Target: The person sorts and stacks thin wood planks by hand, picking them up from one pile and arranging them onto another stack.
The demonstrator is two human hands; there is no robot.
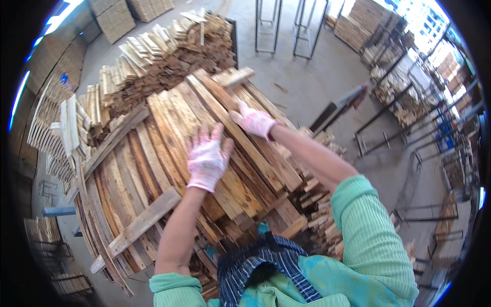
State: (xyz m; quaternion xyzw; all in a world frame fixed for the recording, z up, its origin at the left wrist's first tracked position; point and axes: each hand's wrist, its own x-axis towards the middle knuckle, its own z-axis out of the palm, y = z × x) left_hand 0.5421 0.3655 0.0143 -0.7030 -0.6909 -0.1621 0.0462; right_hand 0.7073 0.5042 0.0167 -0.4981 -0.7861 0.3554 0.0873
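A layer of long, rough wooden boards point(171, 120) lies side by side on a stack in front of me. My left hand point(207, 158), in a white-and-pink glove, presses flat on the boards near the middle with its fingers spread. Farther right, my right hand point(254, 121), gloved alike, is bent over a brownish wooden board point(217, 91) near the stack's right side. Its fingertips are partly hidden, and the fingers look curled on that board. Two loose crosswise boards lie over the layer at the left, a greyish one point(140, 222) nearer and a darker one point(116, 138) farther off.
Behind the stack rises a big heap of short wood pieces point(176, 69). More sticks point(327, 220) are piled under and beside my right arm. Metal frames point(268, 30) stand on the grey floor point(302, 82), with racks point(399, 117) along the right.
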